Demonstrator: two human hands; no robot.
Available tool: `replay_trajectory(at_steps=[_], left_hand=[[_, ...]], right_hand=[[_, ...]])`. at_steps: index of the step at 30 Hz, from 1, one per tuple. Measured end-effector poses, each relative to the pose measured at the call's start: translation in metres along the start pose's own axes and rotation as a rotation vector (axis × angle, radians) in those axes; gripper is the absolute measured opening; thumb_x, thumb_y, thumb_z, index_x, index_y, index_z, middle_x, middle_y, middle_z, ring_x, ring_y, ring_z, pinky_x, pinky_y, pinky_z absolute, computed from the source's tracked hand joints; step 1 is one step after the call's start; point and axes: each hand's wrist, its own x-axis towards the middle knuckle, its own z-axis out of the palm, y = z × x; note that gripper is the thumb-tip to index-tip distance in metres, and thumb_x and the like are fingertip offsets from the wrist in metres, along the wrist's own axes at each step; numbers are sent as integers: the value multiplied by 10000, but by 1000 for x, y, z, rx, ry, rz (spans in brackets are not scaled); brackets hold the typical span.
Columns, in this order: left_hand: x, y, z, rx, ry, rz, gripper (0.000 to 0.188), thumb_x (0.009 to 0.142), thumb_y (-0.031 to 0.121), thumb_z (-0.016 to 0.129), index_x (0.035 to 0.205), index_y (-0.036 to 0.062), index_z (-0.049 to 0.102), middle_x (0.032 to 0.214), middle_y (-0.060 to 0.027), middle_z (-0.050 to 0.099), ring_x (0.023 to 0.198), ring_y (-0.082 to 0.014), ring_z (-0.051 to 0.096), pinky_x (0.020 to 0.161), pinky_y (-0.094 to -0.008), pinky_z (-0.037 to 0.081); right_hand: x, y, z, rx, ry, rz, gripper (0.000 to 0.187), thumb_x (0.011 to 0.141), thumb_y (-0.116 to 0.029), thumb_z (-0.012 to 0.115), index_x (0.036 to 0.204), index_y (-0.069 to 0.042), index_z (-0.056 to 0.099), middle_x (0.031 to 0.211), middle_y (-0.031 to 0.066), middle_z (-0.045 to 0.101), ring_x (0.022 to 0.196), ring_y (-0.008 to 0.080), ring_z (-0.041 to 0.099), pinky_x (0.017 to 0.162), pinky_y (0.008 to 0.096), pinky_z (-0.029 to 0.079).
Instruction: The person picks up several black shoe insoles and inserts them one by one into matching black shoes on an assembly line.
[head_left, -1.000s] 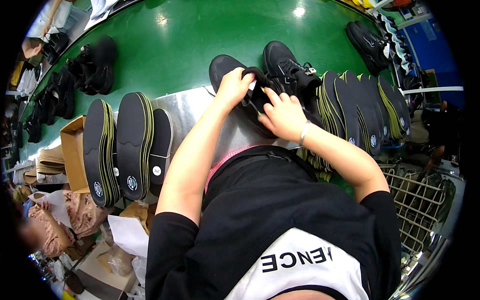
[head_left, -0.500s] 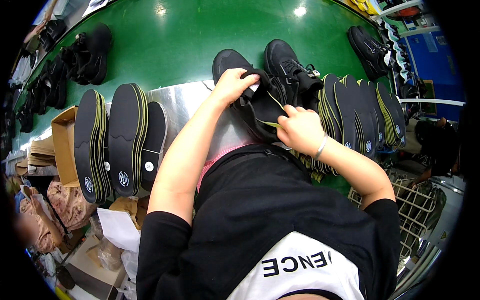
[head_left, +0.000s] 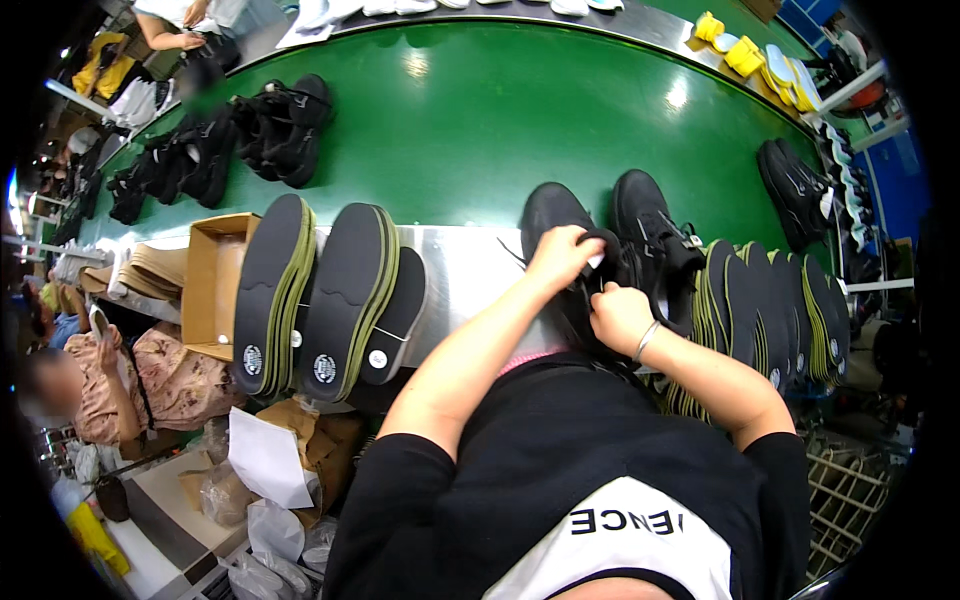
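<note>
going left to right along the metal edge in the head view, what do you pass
open cardboard box → stack of dark insoles with green edges → left hand on a black shoe → right hand → second black shoe → row of upright insoles

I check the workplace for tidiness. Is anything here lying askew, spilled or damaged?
Nothing stands out. The insoles stand in neat stacks, and both hands, left hand and right hand, work on a black shoe.
</note>
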Motion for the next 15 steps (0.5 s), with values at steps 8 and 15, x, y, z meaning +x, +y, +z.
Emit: replay_trajectory(at_steps=[8, 15], left_hand=[[1, -9, 10, -4, 146, 140, 295, 682, 269, 580, 701, -25, 575, 656, -200, 554, 607, -298, 567, 559, -360, 426], [-3, -11, 3, -242, 78, 95, 228, 718, 204, 586, 804, -5, 618, 705, -87, 624, 635, -130, 570, 604, -257, 434]], right_hand=[[3, 0, 19, -68, 43, -19, 87, 650, -86, 503, 683, -43, 571, 716, 150, 547, 621, 279, 576, 571, 364, 471], [23, -1, 20, -25, -295, 92, 224, 692, -92, 498, 860, -13, 624, 921, 204, 565, 824, 305, 580, 694, 356, 475]])
